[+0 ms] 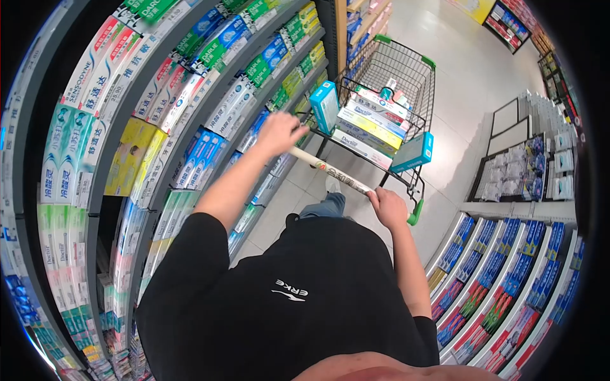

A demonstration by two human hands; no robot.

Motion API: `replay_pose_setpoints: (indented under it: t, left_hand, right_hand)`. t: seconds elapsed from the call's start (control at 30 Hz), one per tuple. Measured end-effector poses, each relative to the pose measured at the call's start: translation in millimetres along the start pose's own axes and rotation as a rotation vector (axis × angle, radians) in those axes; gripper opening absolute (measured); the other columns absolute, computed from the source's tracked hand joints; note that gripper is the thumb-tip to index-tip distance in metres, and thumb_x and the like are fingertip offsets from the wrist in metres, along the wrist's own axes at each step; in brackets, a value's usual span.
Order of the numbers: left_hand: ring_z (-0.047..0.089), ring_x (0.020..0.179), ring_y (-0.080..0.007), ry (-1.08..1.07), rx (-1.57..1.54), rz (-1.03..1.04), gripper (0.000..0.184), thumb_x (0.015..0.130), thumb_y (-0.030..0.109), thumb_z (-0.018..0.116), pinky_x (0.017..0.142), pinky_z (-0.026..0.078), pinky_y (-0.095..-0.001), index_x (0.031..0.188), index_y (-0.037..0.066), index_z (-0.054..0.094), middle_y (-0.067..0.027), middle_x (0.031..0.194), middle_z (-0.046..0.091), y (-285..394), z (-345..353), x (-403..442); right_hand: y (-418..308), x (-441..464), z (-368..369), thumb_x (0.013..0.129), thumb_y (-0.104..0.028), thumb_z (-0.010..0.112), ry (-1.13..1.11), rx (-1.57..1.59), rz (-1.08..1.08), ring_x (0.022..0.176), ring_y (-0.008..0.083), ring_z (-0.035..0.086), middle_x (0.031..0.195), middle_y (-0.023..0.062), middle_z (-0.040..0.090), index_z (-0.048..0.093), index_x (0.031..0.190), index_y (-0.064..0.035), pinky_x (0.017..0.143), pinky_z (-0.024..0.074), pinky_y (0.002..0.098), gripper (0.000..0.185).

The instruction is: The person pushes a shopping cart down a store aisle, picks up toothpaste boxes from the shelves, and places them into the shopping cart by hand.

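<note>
A shopping cart (431, 101) of black wire with green corners stands ahead of me. My left hand (281, 133) lies over the left end of its pale handle (311, 161), fingers curled forward and partly hidden. At the handle's right end, my right hand (389, 208) is closed around it, thumb on top. Several toothpaste boxes, including a yellow one (375, 125) and a white one (365, 151), are stacked in the cart. Blue panels (325, 106) flank the handle side of the basket.
Curved shelves (171, 82) packed with boxed toothpaste rise close on my left. Lower right, another rack (495, 279) holds toothbrush packs and boxes. Hanging packs (518, 168) line a display on the right. Tiled floor (438, 25) runs ahead past the cart.
</note>
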State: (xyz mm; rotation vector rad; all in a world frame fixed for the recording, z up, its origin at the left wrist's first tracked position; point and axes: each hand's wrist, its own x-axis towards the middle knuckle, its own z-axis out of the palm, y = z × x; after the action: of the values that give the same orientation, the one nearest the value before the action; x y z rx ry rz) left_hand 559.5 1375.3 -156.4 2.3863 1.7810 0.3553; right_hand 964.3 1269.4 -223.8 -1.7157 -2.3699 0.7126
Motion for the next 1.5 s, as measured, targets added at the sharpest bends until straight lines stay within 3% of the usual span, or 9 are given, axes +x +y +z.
replay_pose_setpoints:
  t: [0.2, 0.53, 0.6, 0.83, 1.07, 1.2, 1.3, 1.4, 1.5]
  left_hand:
    - [0.071, 0.082, -0.0353, -0.026, 0.105, 0.039, 0.054, 0.106, 0.049, 0.058, 0.081, 0.048, -0.0518, 0.072, 0.010, 0.074, -0.0123, 0.074, 0.072, 22, 74, -41]
    - [0.070, 0.083, -0.0309, -0.106, 0.108, 0.000, 0.057, 0.105, 0.056, 0.058, 0.087, 0.044, -0.0483, 0.071, 0.013, 0.074, -0.0087, 0.077, 0.074, 35, 68, -80]
    - [0.069, 0.084, -0.0313, -0.115, 0.099, -0.004, 0.058, 0.105, 0.058, 0.058, 0.087, 0.044, -0.0485, 0.070, 0.014, 0.073, -0.0090, 0.077, 0.073, 38, 66, -90]
    - [0.069, 0.087, -0.0317, -0.212, 0.076, 0.021, 0.052, 0.101, 0.057, 0.065, 0.086, 0.044, -0.0489, 0.076, 0.012, 0.070, -0.0090, 0.078, 0.071, 54, 57, -128]
    - [0.068, 0.099, -0.0297, -0.209, -0.014, 0.042, 0.061, 0.091, 0.074, 0.066, 0.092, 0.043, -0.0480, 0.088, 0.013, 0.072, -0.0077, 0.093, 0.073, 65, 55, -179]
    - [0.067, 0.100, -0.0281, -0.273, -0.014, -0.050, 0.061, 0.091, 0.074, 0.067, 0.097, 0.041, -0.0466, 0.091, 0.013, 0.072, -0.0064, 0.090, 0.071, 79, 46, -201]
    - [0.067, 0.099, -0.0280, -0.278, -0.085, -0.077, 0.063, 0.091, 0.075, 0.066, 0.100, 0.040, -0.0457, 0.093, 0.013, 0.072, -0.0068, 0.090, 0.071, 82, 45, -220]
    - [0.067, 0.098, -0.0287, -0.202, -0.185, -0.085, 0.067, 0.092, 0.078, 0.064, 0.102, 0.040, -0.0448, 0.097, 0.011, 0.073, -0.0086, 0.092, 0.072, 85, 51, -240]
    - [0.067, 0.099, -0.0287, -0.247, -0.197, -0.058, 0.067, 0.093, 0.076, 0.064, 0.103, 0.039, -0.0448, 0.101, 0.011, 0.073, -0.0090, 0.092, 0.073, 87, 49, -256]
  right_hand:
    - [3, -7, 9, 0.108, -0.056, 0.054, 0.024, -0.001, 0.010, 0.087, 0.0420, 0.071, 0.085, 0.0186, 0.072, 0.066, 0.092, -0.0072, 0.074, 0.0554, 0.0560, 0.053]
    - [-17, -32, -10, 0.106, -0.053, 0.061, -0.130, 0.335, 0.184, 0.100, 0.0392, 0.071, 0.100, 0.0185, 0.074, 0.074, 0.104, -0.0061, 0.087, 0.0556, 0.0525, 0.049]
    - [-10, -27, 3, 0.105, -0.047, 0.065, 0.031, 0.423, 0.156, 0.104, 0.0397, 0.070, 0.104, 0.0196, 0.073, 0.072, 0.105, -0.0038, 0.091, 0.0550, 0.0509, 0.043]
    - [11, 37, 3, 0.095, -0.030, 0.078, 0.504, 0.085, -0.013, 0.124, 0.0417, 0.061, 0.139, 0.0197, 0.065, 0.064, 0.139, -0.0034, 0.102, 0.0544, 0.0496, 0.053]
    - [20, 84, 3, 0.095, -0.035, 0.077, 0.435, -0.280, -0.001, 0.143, 0.0447, 0.052, 0.166, 0.0209, 0.047, 0.044, 0.163, -0.0050, 0.119, 0.0464, 0.0487, 0.081]
    - [18, 74, 40, 0.096, -0.036, 0.077, 0.396, -0.329, 0.030, 0.146, 0.0452, 0.049, 0.166, 0.0216, 0.047, 0.044, 0.162, -0.0053, 0.122, 0.0419, 0.0487, 0.080]
    - [2, 56, 35, 0.088, -0.029, 0.085, 0.462, -0.255, 0.005, 0.139, 0.0422, 0.053, 0.153, 0.0198, 0.057, 0.056, 0.148, -0.0056, 0.116, 0.0467, 0.0484, 0.071]
    - [-12, 48, 23, 0.085, -0.027, 0.088, 0.331, -0.267, 0.118, 0.133, 0.0405, 0.056, 0.144, 0.0188, 0.061, 0.059, 0.145, -0.0089, 0.110, 0.0498, 0.0491, 0.070]
    - [-1, 43, 36, 0.084, -0.021, 0.088, 0.441, -0.310, 0.019, 0.124, 0.0398, 0.060, 0.134, 0.0167, 0.063, 0.059, 0.145, -0.0112, 0.103, 0.0518, 0.0495, 0.068]
